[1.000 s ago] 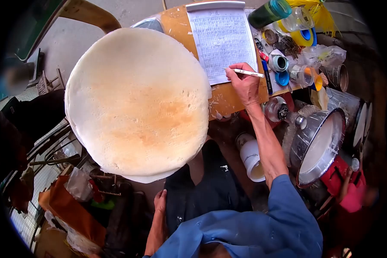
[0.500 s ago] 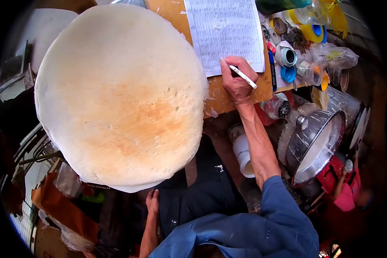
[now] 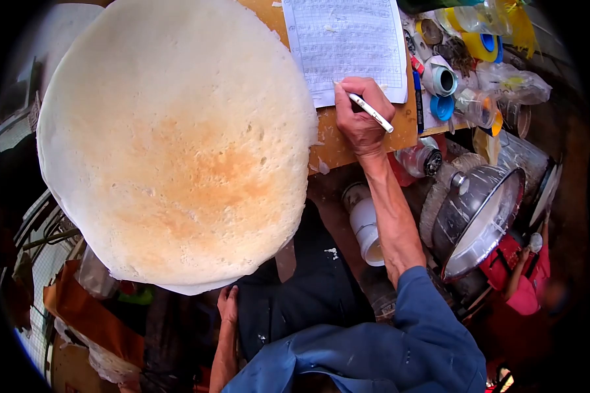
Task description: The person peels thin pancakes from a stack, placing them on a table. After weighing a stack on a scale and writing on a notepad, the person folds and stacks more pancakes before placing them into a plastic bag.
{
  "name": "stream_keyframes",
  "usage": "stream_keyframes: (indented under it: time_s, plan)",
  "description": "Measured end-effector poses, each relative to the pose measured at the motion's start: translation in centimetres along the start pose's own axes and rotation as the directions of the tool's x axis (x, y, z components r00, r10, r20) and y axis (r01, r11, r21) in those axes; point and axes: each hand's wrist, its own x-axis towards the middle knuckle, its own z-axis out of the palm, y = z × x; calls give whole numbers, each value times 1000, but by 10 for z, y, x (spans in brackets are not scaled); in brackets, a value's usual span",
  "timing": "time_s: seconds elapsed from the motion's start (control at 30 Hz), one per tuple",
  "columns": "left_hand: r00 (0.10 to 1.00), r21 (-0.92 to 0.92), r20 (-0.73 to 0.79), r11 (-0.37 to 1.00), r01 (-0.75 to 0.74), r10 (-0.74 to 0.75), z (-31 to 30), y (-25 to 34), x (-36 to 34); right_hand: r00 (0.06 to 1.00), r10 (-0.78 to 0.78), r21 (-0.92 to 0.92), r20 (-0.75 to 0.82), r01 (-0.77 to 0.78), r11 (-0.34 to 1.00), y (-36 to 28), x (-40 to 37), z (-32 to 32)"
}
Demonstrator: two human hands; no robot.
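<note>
My right hand (image 3: 362, 118) is closed round a white pen (image 3: 372, 113), its tip at the lower edge of a sheet of paper (image 3: 347, 56) covered in rows of handwriting. The sheet lies on a wooden board (image 3: 331, 134). To the left, a large round pale slab (image 3: 177, 144) like a flatbread, browned in the middle, covers much of the view; a second thin edge shows below it. My left hand (image 3: 228, 304) is low, beside the dark trousers (image 3: 301, 295) and just below the slab's bottom edge. Its fingers look stretched out, with nothing visible in them.
Right of the paper lie a blue marker (image 3: 418, 101), a blue cap (image 3: 442, 107) and several jars. A white bucket (image 3: 366, 226) and a spattered metal bowl (image 3: 482, 223) stand below. At the lower right is another person in a pink top (image 3: 524, 298).
The slab and paper have shifted slightly up and left in the view. My right hand still grips the pen at the paper's lower edge; my left hand stays low beside the trousers.
</note>
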Motion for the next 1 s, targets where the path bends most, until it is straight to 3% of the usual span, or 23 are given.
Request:
stream_keyframes:
  time_s: [0.07,0.27,0.37,0.77,1.0]
  plan:
    - [1000,-3,11,1000,-2,2,2,-8,5,1000,-23,10,2,23,1000,2,-1,0]
    - [1000,15,2,1000,-9,9,3,-15,9,992,123,105,-17,-121,987,5,-5,2]
    - [1000,-1,3,1000,-19,19,3,-17,11,999,35,22,-10,-35,999,4,-1,1]
    - [1000,1,0,1000,9,-9,2,-16,10,992,119,76,-46,-116,990,4,-4,1]
    - [1000,10,4,1000,27,-27,1,-21,14,999,45,35,-23,-44,998,10,-5,1]
